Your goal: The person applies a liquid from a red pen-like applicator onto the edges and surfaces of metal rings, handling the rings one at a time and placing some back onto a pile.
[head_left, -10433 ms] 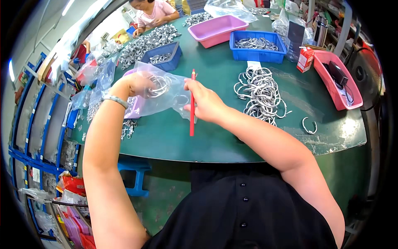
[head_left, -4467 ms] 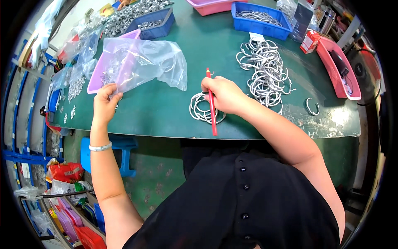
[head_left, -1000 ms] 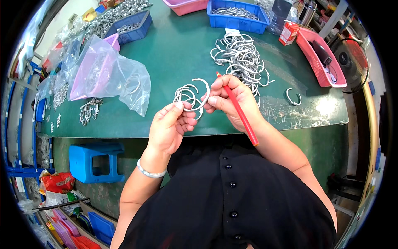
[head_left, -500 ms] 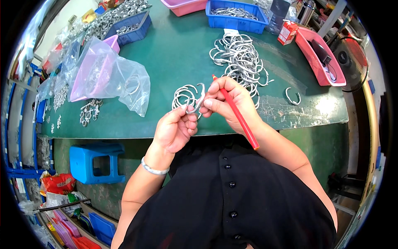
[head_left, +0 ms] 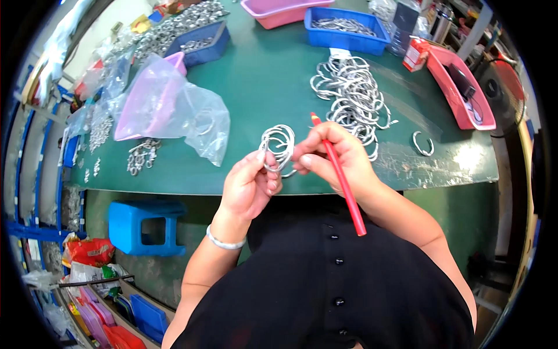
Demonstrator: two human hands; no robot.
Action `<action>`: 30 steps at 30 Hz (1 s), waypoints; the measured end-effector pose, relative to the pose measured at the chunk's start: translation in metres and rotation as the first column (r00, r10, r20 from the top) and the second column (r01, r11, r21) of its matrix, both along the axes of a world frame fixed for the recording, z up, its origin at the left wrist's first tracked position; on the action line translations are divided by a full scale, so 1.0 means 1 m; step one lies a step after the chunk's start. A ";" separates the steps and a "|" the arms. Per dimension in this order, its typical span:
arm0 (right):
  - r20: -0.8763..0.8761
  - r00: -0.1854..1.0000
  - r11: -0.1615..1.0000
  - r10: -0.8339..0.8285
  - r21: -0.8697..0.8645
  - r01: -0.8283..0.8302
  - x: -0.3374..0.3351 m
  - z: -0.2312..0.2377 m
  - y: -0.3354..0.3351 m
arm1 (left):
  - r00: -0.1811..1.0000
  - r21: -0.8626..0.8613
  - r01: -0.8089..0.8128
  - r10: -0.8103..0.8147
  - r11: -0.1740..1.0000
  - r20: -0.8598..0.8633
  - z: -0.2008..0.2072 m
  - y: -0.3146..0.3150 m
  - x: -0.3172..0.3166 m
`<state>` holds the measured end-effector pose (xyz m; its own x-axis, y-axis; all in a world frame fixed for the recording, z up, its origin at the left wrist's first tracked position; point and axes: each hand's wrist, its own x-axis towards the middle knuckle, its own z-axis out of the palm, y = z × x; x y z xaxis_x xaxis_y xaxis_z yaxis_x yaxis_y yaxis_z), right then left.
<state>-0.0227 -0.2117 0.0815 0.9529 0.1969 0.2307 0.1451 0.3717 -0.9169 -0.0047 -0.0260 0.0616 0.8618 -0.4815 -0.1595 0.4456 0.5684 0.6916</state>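
Observation:
My left hand [head_left: 249,185], closed with thumb against fingers, pinches a silver open bangle [head_left: 265,152] above the table's near edge. More bangles [head_left: 286,139] lie directly behind it, overlapping it in view, so I cannot tell how many are in the fingers. My right hand [head_left: 340,160] is just to the right, its fingertips close to the bangles. A red pencil [head_left: 344,189] is held in it, slanting from a point beyond the knuckles back over the wrist. Farther off is a large heap of silver open bangles [head_left: 354,96].
A single bangle [head_left: 423,144] lies at the right. Blue bins [head_left: 349,41] of metal parts and a pink basket [head_left: 447,72] stand farther back. At the left are a pink tray [head_left: 139,110] under a clear plastic bag [head_left: 203,110] and small metal pieces [head_left: 142,156]. Below sits a blue stool [head_left: 131,224].
The right fingertips have drawn away from the bangle in my left hand, pencil still held. That bangle has turned and lines up with those behind. The whole view has shifted slightly.

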 end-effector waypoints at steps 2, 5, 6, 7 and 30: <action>-0.004 0.999 0.998 -0.034 -0.059 0.033 0.000 0.001 -0.007 | 0.959 0.084 -0.194 0.171 0.977 0.224 0.028 0.013 -0.007; -0.042 0.998 0.998 -0.043 -0.045 0.041 0.004 -0.002 -0.013 | 0.535 0.078 -0.689 0.432 0.721 0.726 0.073 0.045 -0.003; -0.049 0.998 0.999 -0.038 -0.036 0.036 0.004 -0.002 -0.013 | 0.357 0.037 -0.793 0.415 0.609 0.837 0.088 0.061 -0.001; -0.043 0.998 0.998 -0.039 -0.044 0.037 0.004 -0.003 -0.013 | 0.135 -0.036 -0.892 0.343 0.450 0.929 0.104 0.074 0.006; 0.408 0.912 0.467 0.043 -0.815 0.343 0.054 -0.043 -0.001 | -0.067 -0.064 -0.998 -0.337 0.020 0.939 0.113 0.116 0.072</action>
<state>0.0313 -0.2124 0.0385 0.8844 0.3363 0.3236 0.4667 -0.6298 -0.6209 0.0676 0.0902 0.1750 0.4224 -0.1499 0.8939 -0.5951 -0.7898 0.1488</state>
